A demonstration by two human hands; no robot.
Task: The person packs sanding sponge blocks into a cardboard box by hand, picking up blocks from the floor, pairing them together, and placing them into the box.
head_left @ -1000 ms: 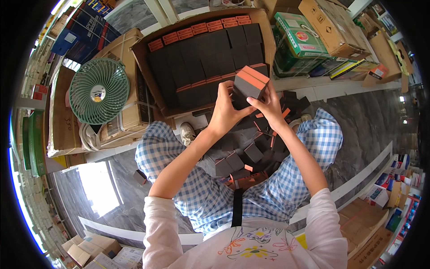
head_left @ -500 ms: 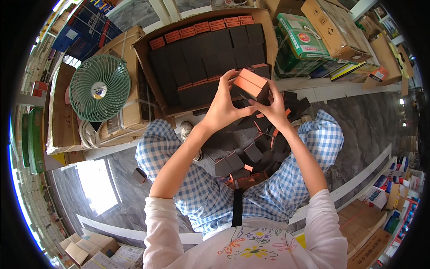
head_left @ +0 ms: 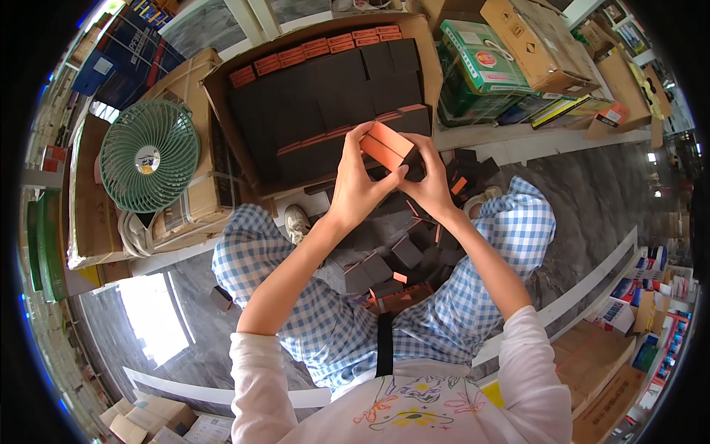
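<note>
Two small black boxes with orange ends (head_left: pixel 386 146) are held side by side, orange faces up, in front of my chest. My left hand (head_left: pixel 355 183) wraps their left side, its fingertips at the far corner. On the other side my right hand (head_left: pixel 429 181) grips them, and both thumbs meet at the near edge. Just beyond stands a large open carton (head_left: pixel 433 74) packed with rows of black boxes (head_left: pixel 333 92), some showing orange ends. Loose black boxes (head_left: pixel 407 252) lie heaped on the floor between my legs, partly hidden by my forearms.
A green fan (head_left: pixel 148 157) rests on a cardboard box (head_left: pixel 185 218) at the left. Green packages (head_left: pixel 484 59) and a brown carton (head_left: pixel 540 44) are stacked at the right. One stray black box (head_left: pixel 221 298) lies on the dark floor (head_left: pixel 592 192) left of my knee.
Both hands have shifted slightly left and nearer the body with the two boxes, which have turned so their orange faces show more. The whole view has also shifted a little.
</note>
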